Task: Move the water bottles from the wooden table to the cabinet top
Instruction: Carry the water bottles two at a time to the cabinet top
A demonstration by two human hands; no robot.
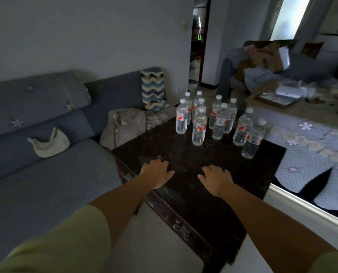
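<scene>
Several clear water bottles (pixel 199 127) with white caps and red-and-white labels stand upright in a cluster on the far part of a dark wooden table (pixel 185 196). The rightmost bottle (pixel 253 139) stands nearest the table's right edge. My left hand (pixel 156 172) lies flat on the tabletop, palm down, fingers apart, holding nothing. My right hand (pixel 217 179) rests the same way a little to the right. Both hands are well short of the bottles. No cabinet top is in view.
A grey-blue sofa (pixel 46 174) runs along the left, with a white bag (pixel 49 142), cushions and a zigzag throw (pixel 154 89). A bed with a flowered quilt (pixel 310 154) borders the table's right side. Boxes and clutter (pixel 272 62) sit beyond, beside a doorway (pixel 198 46).
</scene>
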